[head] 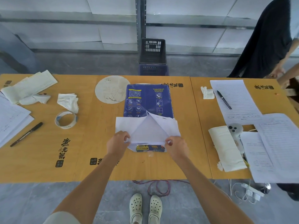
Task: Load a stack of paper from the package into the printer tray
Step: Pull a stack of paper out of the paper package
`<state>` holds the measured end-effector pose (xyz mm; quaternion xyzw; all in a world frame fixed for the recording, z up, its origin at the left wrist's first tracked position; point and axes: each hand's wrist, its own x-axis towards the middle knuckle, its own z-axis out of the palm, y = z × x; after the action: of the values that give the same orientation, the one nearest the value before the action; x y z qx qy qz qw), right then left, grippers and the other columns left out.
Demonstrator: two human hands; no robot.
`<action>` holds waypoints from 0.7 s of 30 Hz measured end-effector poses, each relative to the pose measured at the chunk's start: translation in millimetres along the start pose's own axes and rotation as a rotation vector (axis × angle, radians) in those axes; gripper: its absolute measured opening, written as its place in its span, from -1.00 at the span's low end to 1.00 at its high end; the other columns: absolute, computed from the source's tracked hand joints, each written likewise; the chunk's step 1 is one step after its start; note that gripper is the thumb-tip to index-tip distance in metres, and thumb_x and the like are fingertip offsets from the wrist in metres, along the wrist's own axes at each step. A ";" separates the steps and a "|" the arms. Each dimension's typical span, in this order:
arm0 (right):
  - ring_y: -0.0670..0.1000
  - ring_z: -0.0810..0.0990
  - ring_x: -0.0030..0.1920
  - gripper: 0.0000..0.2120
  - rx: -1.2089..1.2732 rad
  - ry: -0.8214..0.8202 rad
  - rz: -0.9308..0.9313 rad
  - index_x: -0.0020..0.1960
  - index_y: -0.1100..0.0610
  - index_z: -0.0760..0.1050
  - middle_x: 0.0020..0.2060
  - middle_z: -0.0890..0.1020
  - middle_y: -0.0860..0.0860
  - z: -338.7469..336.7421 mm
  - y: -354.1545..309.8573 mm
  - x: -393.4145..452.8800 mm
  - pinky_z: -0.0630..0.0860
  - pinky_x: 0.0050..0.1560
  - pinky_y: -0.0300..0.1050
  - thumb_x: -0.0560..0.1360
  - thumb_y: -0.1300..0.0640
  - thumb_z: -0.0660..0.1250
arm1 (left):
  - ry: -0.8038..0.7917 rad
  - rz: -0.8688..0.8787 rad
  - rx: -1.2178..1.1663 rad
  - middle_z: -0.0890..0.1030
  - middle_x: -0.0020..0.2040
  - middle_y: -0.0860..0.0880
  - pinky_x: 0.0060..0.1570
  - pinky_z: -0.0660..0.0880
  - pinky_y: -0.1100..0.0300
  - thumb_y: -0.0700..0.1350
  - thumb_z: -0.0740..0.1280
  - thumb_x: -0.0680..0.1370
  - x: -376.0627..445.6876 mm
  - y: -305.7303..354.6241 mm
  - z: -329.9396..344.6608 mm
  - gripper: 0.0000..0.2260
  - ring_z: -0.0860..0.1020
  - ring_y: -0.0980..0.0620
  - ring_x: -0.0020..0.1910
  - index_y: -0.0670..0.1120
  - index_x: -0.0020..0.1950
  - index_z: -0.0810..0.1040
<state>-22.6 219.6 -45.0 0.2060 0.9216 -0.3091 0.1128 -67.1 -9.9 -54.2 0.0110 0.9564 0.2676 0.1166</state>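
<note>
Left hand (119, 141) and right hand (175, 145) each pinch the opened wrapper flaps (148, 129) at the paper package's (148, 101) six-o'clock end on the worktop (90, 143).

On your table (48, 159), left of centre, you have a tape roll (65, 119), a crumpled tissue (68, 101) above it and a black marker (26, 134) at lower left. At the right, a pen (224, 99) lies on a lined sheet (234, 101). A dark crate (152, 51) stands beyond the table, top centre.

The blue paper package (148, 101) says "Trouble-Free use" on top and "A4" on its near flap. The worktop (48, 159) has big black Chinese letters.
</note>
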 end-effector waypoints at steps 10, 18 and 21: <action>0.14 0.63 -0.11 -0.82 -0.058 0.064 -0.011 0.02 0.13 0.62 -0.06 0.68 0.09 -2.8 11.9 3.1 0.55 -0.19 -0.08 0.50 0.14 0.28 | -0.037 0.191 0.187 0.59 -0.06 0.01 -0.31 0.37 0.24 -0.12 0.28 0.51 6.6 -8.9 -3.3 -0.84 0.55 0.02 -0.11 -0.06 0.03 0.61; 0.03 0.61 -0.35 -0.83 -0.578 0.039 -0.470 -0.27 0.10 0.62 -0.31 0.60 -0.01 -9.7 -3.6 22.0 0.21 -0.59 -0.29 0.24 0.07 0.57 | -0.020 0.265 0.250 0.59 0.00 0.03 -0.25 0.40 0.23 -0.07 0.29 0.51 13.5 -8.0 -1.4 -0.81 0.57 0.03 -0.06 -0.06 0.07 0.59; -0.01 0.46 -0.62 -0.66 -0.706 -0.014 -0.517 -0.55 0.07 0.50 -0.53 0.49 -0.05 -7.2 3.7 34.7 -0.15 -0.55 -0.38 -0.07 0.06 0.67 | -0.009 0.360 0.328 0.60 -0.18 0.03 -0.41 0.40 0.24 -0.10 0.43 0.40 15.5 -13.1 -2.7 -0.91 0.59 0.04 -0.25 -0.05 -0.11 0.63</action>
<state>-52.3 237.4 -52.9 -0.0848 0.9912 0.0054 0.1012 -82.2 -21.1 -62.1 0.2013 0.9691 0.1250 0.0679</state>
